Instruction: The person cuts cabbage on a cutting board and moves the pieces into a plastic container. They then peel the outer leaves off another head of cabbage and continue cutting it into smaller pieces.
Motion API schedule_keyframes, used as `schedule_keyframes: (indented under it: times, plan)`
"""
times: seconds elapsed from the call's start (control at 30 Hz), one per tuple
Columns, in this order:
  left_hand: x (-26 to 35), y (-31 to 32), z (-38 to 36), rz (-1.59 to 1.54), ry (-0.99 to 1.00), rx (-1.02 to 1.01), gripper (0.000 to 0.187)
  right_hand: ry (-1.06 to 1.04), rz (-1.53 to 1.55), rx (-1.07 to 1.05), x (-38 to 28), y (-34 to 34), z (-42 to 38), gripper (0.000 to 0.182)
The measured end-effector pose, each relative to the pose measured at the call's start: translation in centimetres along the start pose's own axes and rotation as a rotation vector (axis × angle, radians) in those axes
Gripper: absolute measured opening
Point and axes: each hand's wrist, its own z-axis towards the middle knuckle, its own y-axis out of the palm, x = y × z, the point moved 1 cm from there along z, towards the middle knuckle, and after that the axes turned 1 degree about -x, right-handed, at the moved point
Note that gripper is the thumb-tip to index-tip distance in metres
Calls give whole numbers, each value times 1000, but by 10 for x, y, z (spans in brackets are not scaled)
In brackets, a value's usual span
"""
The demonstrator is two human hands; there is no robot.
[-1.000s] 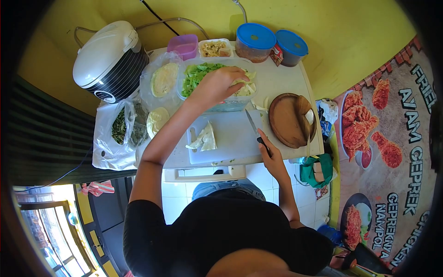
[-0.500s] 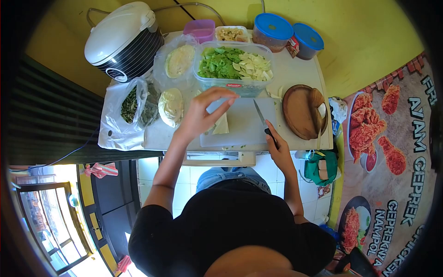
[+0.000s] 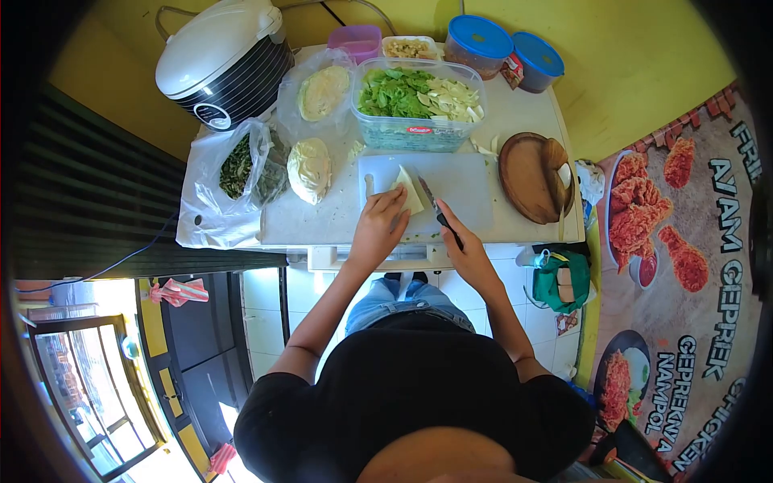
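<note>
My left hand (image 3: 380,225) lies with its fingertips on a pale cabbage piece (image 3: 409,193), pressing it to the white cutting board (image 3: 463,181). My right hand (image 3: 467,256) is wrapped round the black handle of a knife (image 3: 435,205), whose blade points up and away, just right of the cabbage piece. Behind the board stands a clear plastic tub (image 3: 419,138) holding green leaves and chopped cabbage. Left of the board sits a cabbage half (image 3: 309,171).
A round wooden mortar (image 3: 523,181) with a pestle is at the right. At the back are a rice cooker (image 3: 233,64), a purple container (image 3: 354,40) and blue-lidded tubs (image 3: 480,42). A plastic bag of greens (image 3: 211,213) lies at the left.
My left hand has come down from above the board onto the cabbage piece. My right hand has moved left with the knife, closer to that piece. The view has shifted slightly.
</note>
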Motion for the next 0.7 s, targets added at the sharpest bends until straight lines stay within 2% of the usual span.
schedule_keyframes:
  times: [0.07, 0.1, 0.17, 0.5, 0.57, 0.7]
  plan:
    - [2, 4, -1, 19, -16, 46, 34, -328, -195, 109, 13, 7, 7, 49]
    - [1, 7, -1, 18, -13, 47, 34, -330, -197, 111, 4, 8, 6, 49]
    - [-1, 10, -3, 89, 16, 113, 33, 18, -119, -7, -16, 7, 3, 50]
    - [-2, 11, -4, 76, 20, 147, 31, 36, -272, -6, -12, 14, 8, 52]
    - [-2, 11, -4, 78, 7, 148, 31, -118, -351, 56, -4, 17, 8, 55]
    - [-2, 13, -4, 64, -11, 146, 31, -115, -422, 58, -11, 21, 6, 55]
